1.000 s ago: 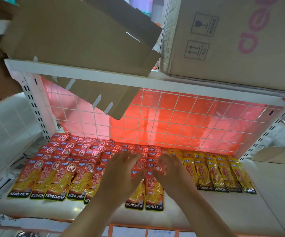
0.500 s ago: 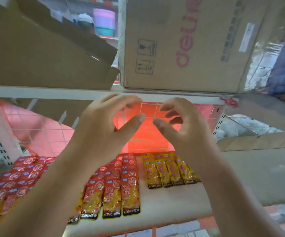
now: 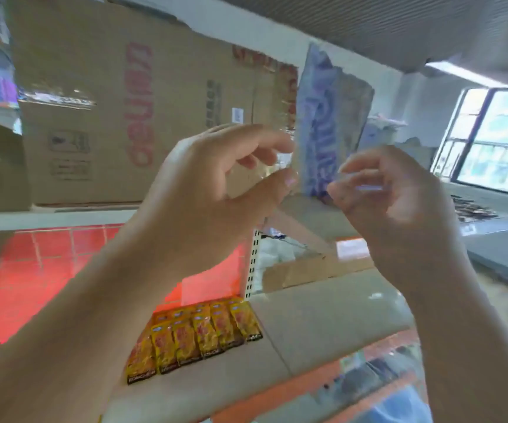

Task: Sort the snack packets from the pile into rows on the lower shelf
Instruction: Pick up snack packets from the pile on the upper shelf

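Note:
A row of yellow snack packets (image 3: 199, 334) lies on the white lower shelf (image 3: 323, 325), below and between my raised forearms. The red packets are hidden behind my left arm. My left hand (image 3: 207, 190) is lifted in front of the upper shelf, fingers loosely curved, thumb and fingers apart, holding nothing. My right hand (image 3: 396, 203) hovers beside it at the same height, fingers loosely curled, also empty. Both hands are well above the packets. The picture is blurred by motion.
A large cardboard box with pink lettering (image 3: 130, 117) stands on the upper shelf (image 3: 48, 216). A bluish plastic pack (image 3: 323, 123) leans beside it. A red mesh back panel (image 3: 42, 264) closes the shelf. A window (image 3: 500, 141) is at the right.
My view has swung up and to the right. Both hands have lifted off the red packets and risen empty in front of the upper shelf. The red packets have left the view.

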The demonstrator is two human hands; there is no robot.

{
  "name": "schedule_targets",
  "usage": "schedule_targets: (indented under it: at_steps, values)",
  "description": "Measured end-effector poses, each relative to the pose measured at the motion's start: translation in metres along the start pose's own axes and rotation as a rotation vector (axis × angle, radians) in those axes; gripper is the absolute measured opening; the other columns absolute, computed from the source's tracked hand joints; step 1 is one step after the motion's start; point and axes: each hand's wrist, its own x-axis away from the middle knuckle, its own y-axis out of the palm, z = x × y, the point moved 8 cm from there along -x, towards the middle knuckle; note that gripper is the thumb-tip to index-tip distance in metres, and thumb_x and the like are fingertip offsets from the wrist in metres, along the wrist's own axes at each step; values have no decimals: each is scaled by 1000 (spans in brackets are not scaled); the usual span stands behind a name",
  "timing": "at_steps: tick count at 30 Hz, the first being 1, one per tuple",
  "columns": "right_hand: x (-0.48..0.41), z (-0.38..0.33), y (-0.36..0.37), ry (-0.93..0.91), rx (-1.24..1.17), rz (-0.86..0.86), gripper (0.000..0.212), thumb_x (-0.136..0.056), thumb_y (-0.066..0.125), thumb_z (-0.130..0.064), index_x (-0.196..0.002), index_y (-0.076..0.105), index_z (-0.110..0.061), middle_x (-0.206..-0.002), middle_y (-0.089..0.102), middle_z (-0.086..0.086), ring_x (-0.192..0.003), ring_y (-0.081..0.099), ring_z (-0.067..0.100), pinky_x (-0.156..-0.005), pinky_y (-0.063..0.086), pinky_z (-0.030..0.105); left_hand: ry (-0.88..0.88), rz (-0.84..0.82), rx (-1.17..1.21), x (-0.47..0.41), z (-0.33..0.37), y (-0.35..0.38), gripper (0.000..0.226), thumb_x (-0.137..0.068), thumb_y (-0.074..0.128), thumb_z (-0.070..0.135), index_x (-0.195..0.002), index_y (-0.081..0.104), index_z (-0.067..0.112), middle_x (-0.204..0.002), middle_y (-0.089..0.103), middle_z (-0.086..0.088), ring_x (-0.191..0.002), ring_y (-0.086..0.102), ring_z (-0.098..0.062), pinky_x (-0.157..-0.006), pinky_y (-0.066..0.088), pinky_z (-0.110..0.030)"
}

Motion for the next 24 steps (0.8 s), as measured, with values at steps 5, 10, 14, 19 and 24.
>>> schedule_targets:
  at_steps: [5,10,14,19,24]
  values:
    - [13,39,-134,65,87,115,25,-75,65,-54,-95,64,-38,-94,69,-16,-84,69,6,-67,49,20,53,-59,60,-25,65,88,33,-88,58,55,-116,70,43,-105,69,23,-106,63,-6,-86,45,-19]
    - [32,68,-247,124,182,184,11,-86,75,-39,-89,66,-32,-93,70,-12,-81,66,-1,-61,43,5,78,-74,116,-51,120,158,34,-86,55,61,-115,68,50,-107,66,32,-107,61,4,-81,43,-13]
    - [39,90,-299,170,195,198,12,-81,72,-43,-88,66,-35,-94,69,-13,-82,66,2,-57,44,8,48,-102,180,-71,140,210,27,-84,55,62,-108,65,57,-105,66,33,-104,59,9,-79,41,-13]
    - [40,122,-341,200,254,227,14,-78,68,-47,-91,65,-41,-95,68,-15,-76,66,4,-56,44,19,33,-158,218,-92,148,270,27,-87,59,57,-113,67,52,-106,66,31,-105,59,8,-79,43,-18]
    - [27,170,-353,214,280,236,16,-77,67,-46,-92,65,-40,-94,67,-16,-71,64,3,-61,46,25,55,-175,237,-114,132,324,29,-88,58,58,-115,66,51,-108,65,32,-105,58,12,-75,40,-9]
